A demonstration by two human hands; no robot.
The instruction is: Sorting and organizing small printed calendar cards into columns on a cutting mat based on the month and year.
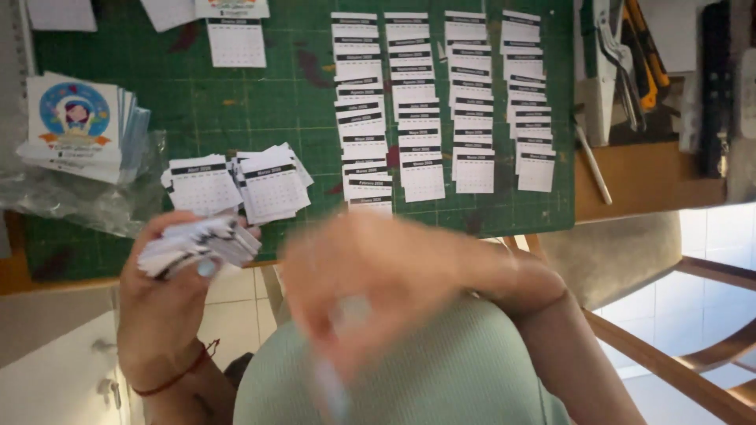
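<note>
Up beyond both hands lies the green cutting mat (236, 102) on the counter (646, 177), and across its far half run four columns of small calendar sheets (441, 102), overlapped like shingles. Just above the left hand sit two loose piles of calendar sheets (236, 185), fanned and untidy. Further out to that side rests a stack of printed cards (75, 118) on clear plastic wrap (71, 197). Off past the right hand's side, tools (630, 63) crowd the counter's edge.

Now the hands: the left hand (169, 291) is clenched around a thick bundle of sheets (201, 244), thumb pressing across the top. The right hand (370, 275) is a blur in front of the pale green shirt (441, 370); something slim seems to be in it, but I cannot tell its grip.

To my eye, a firm thumb and squared edges matter most here: that bundle looks ready to splay.
</note>
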